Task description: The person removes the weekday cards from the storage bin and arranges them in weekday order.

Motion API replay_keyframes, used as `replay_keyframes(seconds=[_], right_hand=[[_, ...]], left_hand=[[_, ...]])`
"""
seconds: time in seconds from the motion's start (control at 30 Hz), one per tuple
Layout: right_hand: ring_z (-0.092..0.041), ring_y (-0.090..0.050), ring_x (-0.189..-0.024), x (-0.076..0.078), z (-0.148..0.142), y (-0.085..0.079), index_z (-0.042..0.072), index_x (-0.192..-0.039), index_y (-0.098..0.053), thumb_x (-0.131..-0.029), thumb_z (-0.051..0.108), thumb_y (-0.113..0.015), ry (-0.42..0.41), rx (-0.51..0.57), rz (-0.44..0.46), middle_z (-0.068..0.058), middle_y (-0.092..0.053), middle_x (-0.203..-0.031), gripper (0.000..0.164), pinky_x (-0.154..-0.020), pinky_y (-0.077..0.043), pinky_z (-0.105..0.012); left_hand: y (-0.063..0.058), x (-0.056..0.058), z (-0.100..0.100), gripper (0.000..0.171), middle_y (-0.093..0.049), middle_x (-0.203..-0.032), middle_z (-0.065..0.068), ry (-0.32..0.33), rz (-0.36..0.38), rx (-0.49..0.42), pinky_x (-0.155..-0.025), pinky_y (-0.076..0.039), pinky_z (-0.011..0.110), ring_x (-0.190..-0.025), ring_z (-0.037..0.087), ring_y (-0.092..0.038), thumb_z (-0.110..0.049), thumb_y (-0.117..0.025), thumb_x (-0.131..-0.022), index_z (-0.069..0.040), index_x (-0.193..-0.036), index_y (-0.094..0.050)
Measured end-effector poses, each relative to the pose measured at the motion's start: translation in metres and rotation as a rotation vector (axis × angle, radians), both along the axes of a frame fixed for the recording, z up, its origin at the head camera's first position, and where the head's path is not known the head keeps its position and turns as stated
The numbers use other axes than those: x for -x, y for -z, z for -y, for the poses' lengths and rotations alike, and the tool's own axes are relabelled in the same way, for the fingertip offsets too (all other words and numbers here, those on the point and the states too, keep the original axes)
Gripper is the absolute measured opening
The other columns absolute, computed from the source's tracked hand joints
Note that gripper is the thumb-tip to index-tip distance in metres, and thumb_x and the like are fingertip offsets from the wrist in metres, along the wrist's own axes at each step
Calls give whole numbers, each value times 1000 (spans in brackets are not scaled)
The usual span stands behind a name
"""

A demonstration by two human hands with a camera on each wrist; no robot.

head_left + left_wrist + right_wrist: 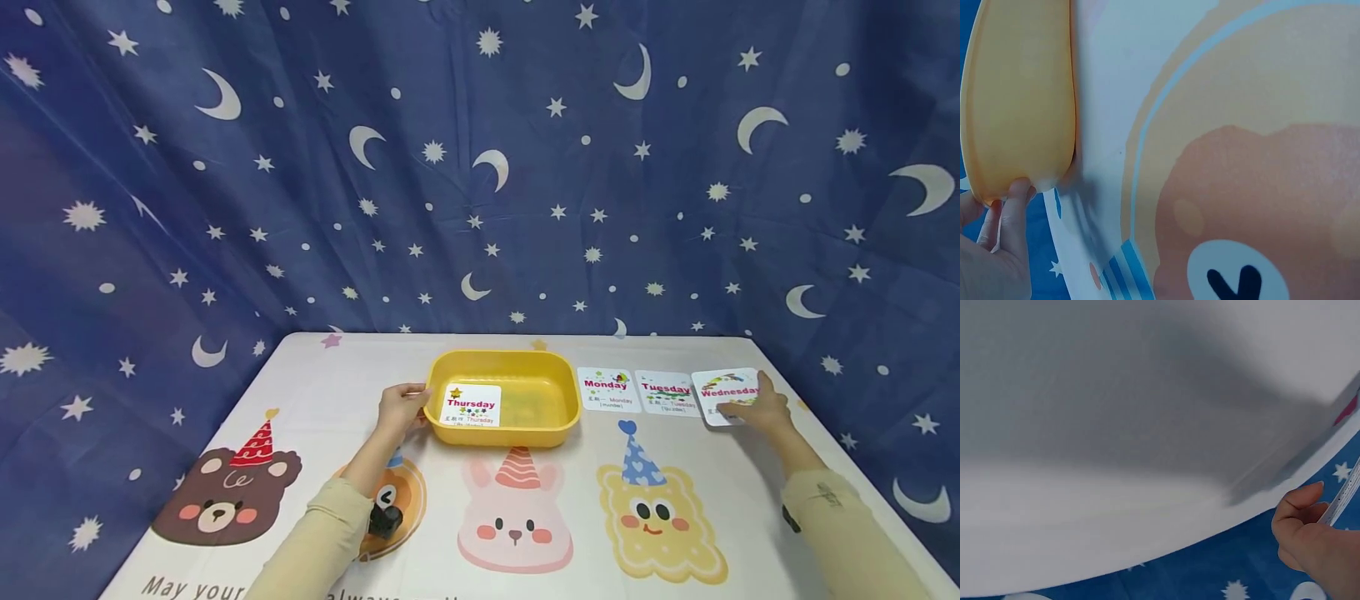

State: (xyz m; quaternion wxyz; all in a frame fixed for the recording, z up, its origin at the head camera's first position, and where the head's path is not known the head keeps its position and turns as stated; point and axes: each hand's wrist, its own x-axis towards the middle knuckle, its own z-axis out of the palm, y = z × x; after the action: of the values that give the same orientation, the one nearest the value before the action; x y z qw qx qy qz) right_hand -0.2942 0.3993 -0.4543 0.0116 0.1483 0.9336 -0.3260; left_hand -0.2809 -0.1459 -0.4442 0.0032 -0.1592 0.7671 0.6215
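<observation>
Navy fabric backdrop (431, 108), printed with white moons and stars, is hung behind a table dressed in a smooth white cloth (337, 392) with cartoon animal motifs. Directions are given as in the head view.

Item: one square white card with rounded corners, lettered "Wednesday" (723, 387), pinched at its three o'clock edge between thumb and fingers of the right hand (761, 408); whether it rests on the cloth cannot be told. Towards nine o'clock, close beside it, a matching "Tuesday" card (666, 403) is laid flat, then a "Monday" card (609, 400), completing a level row.

Item: one yellow oblong plastic tray (502, 437), round-cornered, glossy, its long axis set nine to three, just beyond Monday. Its nine o'clock end is gripped by the left hand (402, 410). Inside, towards that end, a white "Thursday" card (470, 406) is contained.
</observation>
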Motion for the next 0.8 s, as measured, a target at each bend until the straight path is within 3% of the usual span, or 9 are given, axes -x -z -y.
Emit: replay_keyframes(seconds=[0.33,0.53,0.8], right_hand=[[-64,-17,-120,18,-8,6,-12,-142,8,-78,17,-65,68,-62,58,-52,-14,-127,102,-103,-22,-66],[-60,-14,-122,23,-3,3,-9,-143,9,-80,16,-66,116,-94,105,-50,-9,-130,101,-103,-23,-67],[-59,-18,-122,21,11,3,-16,-135,-13,-87,23,-59,157,-162,169,-47,-19,-126,77,-101,-28,-65]], left_hand=[[-2,-1,0,29,-66,-98,20,0,10,-2,-54,-55,22,-57,8,-57,-13,-61,-92,3,-116,-61],[-1,0,0,29,-66,-94,16,8,9,-3,-56,-56,23,-57,8,-57,-13,-60,-92,3,-116,-60],[-1,0,1,29,-65,-92,15,8,1,-4,-57,-57,25,-58,9,-58,-13,-60,-92,4,-116,-60]])
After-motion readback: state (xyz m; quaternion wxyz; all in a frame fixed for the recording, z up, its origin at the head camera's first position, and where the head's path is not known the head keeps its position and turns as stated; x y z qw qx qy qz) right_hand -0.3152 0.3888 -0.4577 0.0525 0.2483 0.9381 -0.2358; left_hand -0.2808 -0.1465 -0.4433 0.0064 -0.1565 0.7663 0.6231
